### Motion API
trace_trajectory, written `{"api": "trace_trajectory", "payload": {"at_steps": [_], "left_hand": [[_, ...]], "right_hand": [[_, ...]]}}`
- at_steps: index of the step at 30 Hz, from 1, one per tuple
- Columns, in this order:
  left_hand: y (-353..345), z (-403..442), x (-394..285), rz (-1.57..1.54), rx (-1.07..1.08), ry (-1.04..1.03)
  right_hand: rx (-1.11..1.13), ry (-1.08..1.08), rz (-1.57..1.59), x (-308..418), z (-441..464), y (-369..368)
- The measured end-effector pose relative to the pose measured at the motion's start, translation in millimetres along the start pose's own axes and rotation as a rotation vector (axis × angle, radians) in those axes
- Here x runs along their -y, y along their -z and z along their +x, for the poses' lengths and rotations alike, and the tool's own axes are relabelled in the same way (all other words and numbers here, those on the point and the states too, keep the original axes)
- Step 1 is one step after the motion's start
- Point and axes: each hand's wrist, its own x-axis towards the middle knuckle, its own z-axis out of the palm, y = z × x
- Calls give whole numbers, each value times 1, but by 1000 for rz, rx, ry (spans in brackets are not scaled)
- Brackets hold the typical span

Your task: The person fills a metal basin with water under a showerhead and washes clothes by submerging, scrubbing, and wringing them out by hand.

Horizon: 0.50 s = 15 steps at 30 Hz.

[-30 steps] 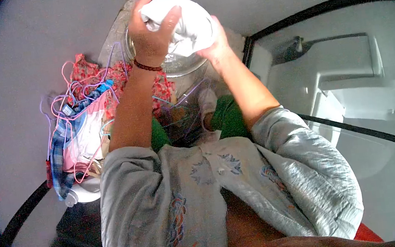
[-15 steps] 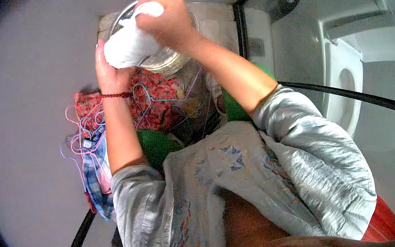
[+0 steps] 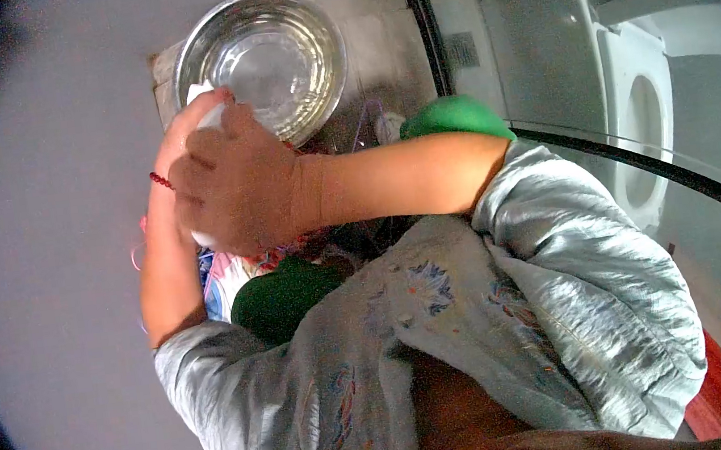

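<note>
A round metal basin (image 3: 261, 75) holding clear water stands at the top of the view. Just below its left edge, my right hand (image 3: 243, 181) is closed around a bunched white cloth (image 3: 207, 109), with its knuckles toward the camera. Behind it my left hand (image 3: 183, 139), which has a red beaded bracelet at the wrist, is wrapped round the same cloth. Only small white bits of the cloth show, at the top and below the fingers; the rest is hidden by my hands.
Garments and hangers lie partly hidden under my arms, with a pink-and-white garment (image 3: 227, 277) showing. A green-covered knee (image 3: 455, 114) is right of the basin. Beyond a black-edged glass panel (image 3: 697, 179) stands a white toilet (image 3: 640, 119). A grey wall (image 3: 57, 244) is at left.
Both hands have moved left and down from over the basin with the white cloth, uncovering the water. My right hand now crosses in front of my left. The view has shifted.
</note>
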Motion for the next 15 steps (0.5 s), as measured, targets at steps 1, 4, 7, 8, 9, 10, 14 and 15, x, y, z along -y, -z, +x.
{"api": "trace_trajectory", "payload": {"at_steps": [1, 4, 7, 8, 9, 10, 14, 15], "left_hand": [[-4, 5, -12, -106, -29, 170], [-2, 17, -19, 109, 104, 136], [-10, 19, -23, -57, 88, 317], [-11, 21, -19, 32, 104, 286], [-12, 22, -16, 123, 117, 254], [-13, 24, -14, 212, 127, 222], [-22, 40, 14, 443, 156, 155], [-24, 45, 18, 483, 205, 169]], "right_hand": [[1, -14, -3, 2, 0, 4], [164, 41, -48, 10, -2, 11], [32, 8, -60, 18, -14, -13], [15, 55, -12, 17, -19, -15], [-2, 100, 35, 15, -21, -18], [-1, 98, 40, 15, -28, -23], [64, 172, 63, 11, -46, -38], [97, 200, 48, 9, -50, -41]]}}
